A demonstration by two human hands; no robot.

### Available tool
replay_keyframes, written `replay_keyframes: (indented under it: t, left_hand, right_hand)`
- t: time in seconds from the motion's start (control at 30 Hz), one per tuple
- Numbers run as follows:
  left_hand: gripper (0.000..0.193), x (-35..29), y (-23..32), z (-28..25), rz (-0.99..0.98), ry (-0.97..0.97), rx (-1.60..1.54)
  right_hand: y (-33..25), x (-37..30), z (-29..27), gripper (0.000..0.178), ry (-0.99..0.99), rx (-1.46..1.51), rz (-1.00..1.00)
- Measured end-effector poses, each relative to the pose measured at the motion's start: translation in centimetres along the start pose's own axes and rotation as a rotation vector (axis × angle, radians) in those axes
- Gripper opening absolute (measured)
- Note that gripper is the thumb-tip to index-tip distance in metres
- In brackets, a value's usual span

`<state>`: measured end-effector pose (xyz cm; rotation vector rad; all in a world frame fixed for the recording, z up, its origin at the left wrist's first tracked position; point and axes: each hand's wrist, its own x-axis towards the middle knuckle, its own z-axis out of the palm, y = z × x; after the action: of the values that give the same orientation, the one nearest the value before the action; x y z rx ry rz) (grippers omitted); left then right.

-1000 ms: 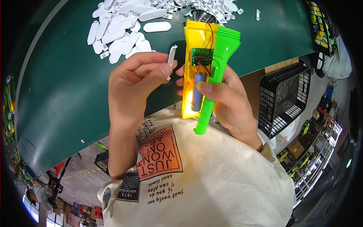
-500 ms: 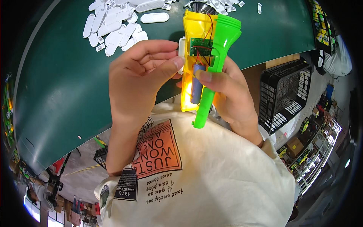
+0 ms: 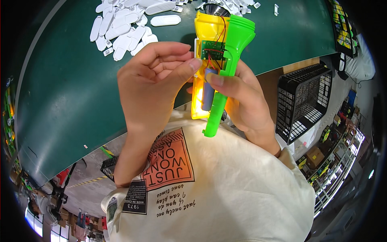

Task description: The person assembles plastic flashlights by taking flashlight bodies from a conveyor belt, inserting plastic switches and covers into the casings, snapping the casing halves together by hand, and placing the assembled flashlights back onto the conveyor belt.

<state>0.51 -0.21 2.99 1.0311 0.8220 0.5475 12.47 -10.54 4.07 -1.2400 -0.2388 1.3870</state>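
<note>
Currently, left hand (image 3: 155,80) pinches white strip (image 3: 196,46) at left edge of yellow shell (image 3: 207,30); right hand (image 3: 246,99) clasps yellow shell plus adjacent green shell (image 3: 233,56).

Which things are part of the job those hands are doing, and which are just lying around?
Part of the job:
yellow flashlight shell and green flashlight shell, in the right hand
circuit board
blue battery
white plastic strip at the left hand
probably the loose white plastic pieces

Apparently just lying around:
black plastic crate
cardboard box
</note>
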Motion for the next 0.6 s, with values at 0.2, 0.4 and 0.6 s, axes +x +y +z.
replay_keyframes:
  t: [0.2, 0.4, 0.6]
  left_hand:
    - [0.021, -0.2, 0.0, 0.8, 0.040, 0.069, 0.025]
    - [0.026, -0.2, -1.0, 0.8, 0.088, 0.073, -0.038]
    - [0.034, -0.4, -1.6, 0.6, 0.156, 0.024, -0.063]
  right_hand:
    - [-0.1, 0.2, 0.2, 0.049, -0.004, -0.004, -0.018]
    - [-0.4, 0.2, 0.5, 0.053, 0.008, -0.035, -0.033]
    - [-0.4, 0.0, 0.8, 0.054, -0.003, -0.031, -0.030]
